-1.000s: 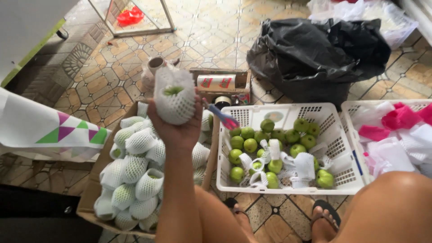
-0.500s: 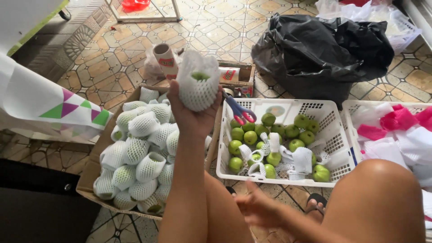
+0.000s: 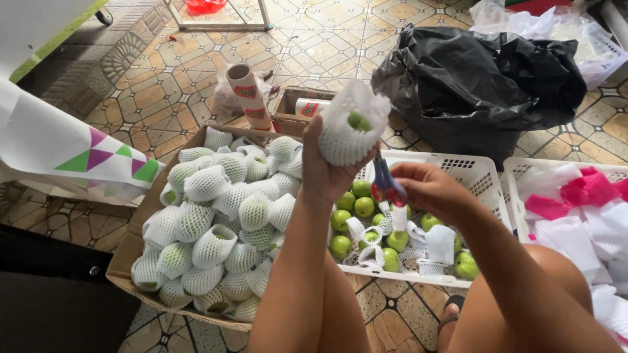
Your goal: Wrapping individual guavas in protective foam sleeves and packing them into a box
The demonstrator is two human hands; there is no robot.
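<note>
Head view
Left hand: your left hand is raised above the gap between box and basket, fingers wrapped round a green fruit in a white foam net sleeve — held upright, the fruit's top showing through the sleeve's open end.
Right hand: your right hand is closed on a pair of scissors with red and blue handles, just beside the sleeved fruit and below it, over the basket's far edge.
Cardboard box: the cardboard box sits on the tiled floor at your left knee, packed with fruit already in white sleeves.
White basket: the white plastic basket lies between your knees, holding bare green fruit and loose white sleeves.
Second basket: at the right edge, a second basket holds pink and white foam sheets.
Far floor: a black plastic bag lies beyond the baskets — a roll of labels stands beyond the box's far edge.
</note>
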